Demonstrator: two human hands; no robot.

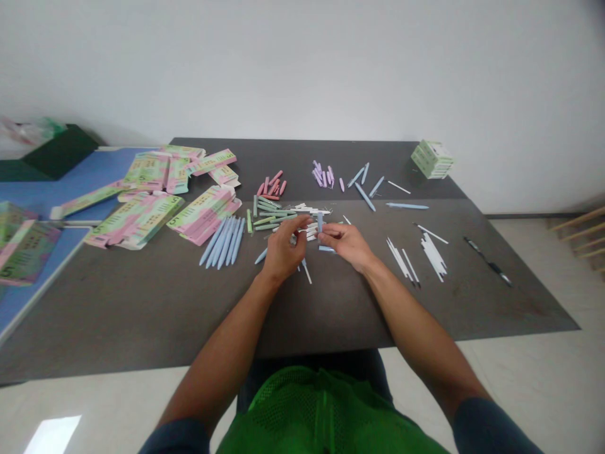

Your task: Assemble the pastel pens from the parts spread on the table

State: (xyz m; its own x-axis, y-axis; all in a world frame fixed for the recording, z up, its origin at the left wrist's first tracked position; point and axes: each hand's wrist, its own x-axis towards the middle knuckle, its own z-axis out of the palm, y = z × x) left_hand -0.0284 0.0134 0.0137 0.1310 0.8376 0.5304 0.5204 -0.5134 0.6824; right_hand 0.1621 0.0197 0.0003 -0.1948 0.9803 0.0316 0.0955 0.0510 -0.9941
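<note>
My right hand pinches a light blue pen barrel, held upright between thumb and fingers. Close beside it, my left hand is curled with thumb and fingers nearly together; anything in them is too small to make out. Under and between the hands lie white pen refills and another blue barrel piece. Just left of my left hand is a row of light blue pens. Green barrel pieces lie beyond it, partly hidden by the fingers.
Red pieces, purple pieces and blue pieces lie at the back. White refills and a black pen are on the right. Pink-green boxes cover the left; a small carton stack stands back right.
</note>
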